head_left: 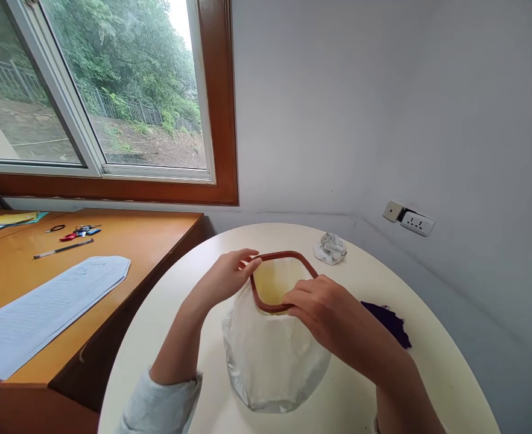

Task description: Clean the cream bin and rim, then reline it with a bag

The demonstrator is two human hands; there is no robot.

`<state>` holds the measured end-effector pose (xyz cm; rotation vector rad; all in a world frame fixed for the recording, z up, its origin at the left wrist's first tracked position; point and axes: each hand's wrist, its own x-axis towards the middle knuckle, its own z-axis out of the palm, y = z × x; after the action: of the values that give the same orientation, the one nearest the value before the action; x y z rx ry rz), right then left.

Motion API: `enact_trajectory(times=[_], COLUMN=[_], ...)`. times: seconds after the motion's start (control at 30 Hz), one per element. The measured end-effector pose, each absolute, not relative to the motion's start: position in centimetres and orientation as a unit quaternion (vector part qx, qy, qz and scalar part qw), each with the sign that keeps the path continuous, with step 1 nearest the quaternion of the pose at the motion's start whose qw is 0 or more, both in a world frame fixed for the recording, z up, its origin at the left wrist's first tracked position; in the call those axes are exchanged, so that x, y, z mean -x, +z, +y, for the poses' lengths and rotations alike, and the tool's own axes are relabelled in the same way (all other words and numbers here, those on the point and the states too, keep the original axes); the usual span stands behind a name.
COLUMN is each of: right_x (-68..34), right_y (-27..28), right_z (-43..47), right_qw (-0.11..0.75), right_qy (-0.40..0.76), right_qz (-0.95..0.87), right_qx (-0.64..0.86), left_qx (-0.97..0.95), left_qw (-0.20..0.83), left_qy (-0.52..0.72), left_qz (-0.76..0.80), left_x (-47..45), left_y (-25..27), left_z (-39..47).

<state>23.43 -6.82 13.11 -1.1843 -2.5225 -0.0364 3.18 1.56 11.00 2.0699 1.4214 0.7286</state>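
Observation:
A small trash bin stands on the round table, with a rounded-square brown rim ring (288, 254) around its mouth. Its yellowish inside (272, 280) shows through the opening. A translucent white plastic bag (275, 361) hangs loosely outside, spreading over the front of the bin and hiding its body. My left hand (227, 274) is closed on the ring's left corner, thumb and fingers on the rim. At the front right of the ring, my right hand (323, 307) has its fingers curled over the edge, gripping it.
The cream round table (166, 337) meets the wall behind. A crumpled whitish plastic bag (330, 248) and a dark purple piece (387, 322) lie on it. On the wooden desk (157, 241) are papers (58, 310), a pen (63, 249) and keys (80, 232). A wall socket (418, 223) is at right.

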Motion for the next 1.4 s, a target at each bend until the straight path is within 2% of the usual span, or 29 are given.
enact_trajectory(times=[0.27,0.47,0.73,1.4], right_x=[-22.9,-24.7,-27.0,-25.0], right_y=[12.6,12.3,11.4,9.4], right_z=[-6.6,-4.9,-3.8,-2.6], right_qw=[0.206,0.261,0.131,0.131], right_qy=[0.075,0.083,0.167,0.175], right_qz=[-0.884,-0.843,-0.807,-0.827], right_qx=[0.412,0.463,0.551,0.518], left_qx=[-0.788,-0.787,-0.793,-0.803], left_qw=[0.223,0.208,0.185,0.190], left_qy=[0.251,0.239,0.208,0.227], left_qz=[0.516,0.530,0.541,0.517], left_x=[-4.0,-4.0,-4.1,-4.2], left_y=[11.2,11.1,11.4,10.4], left_z=[1.1,1.0,0.6,1.5])
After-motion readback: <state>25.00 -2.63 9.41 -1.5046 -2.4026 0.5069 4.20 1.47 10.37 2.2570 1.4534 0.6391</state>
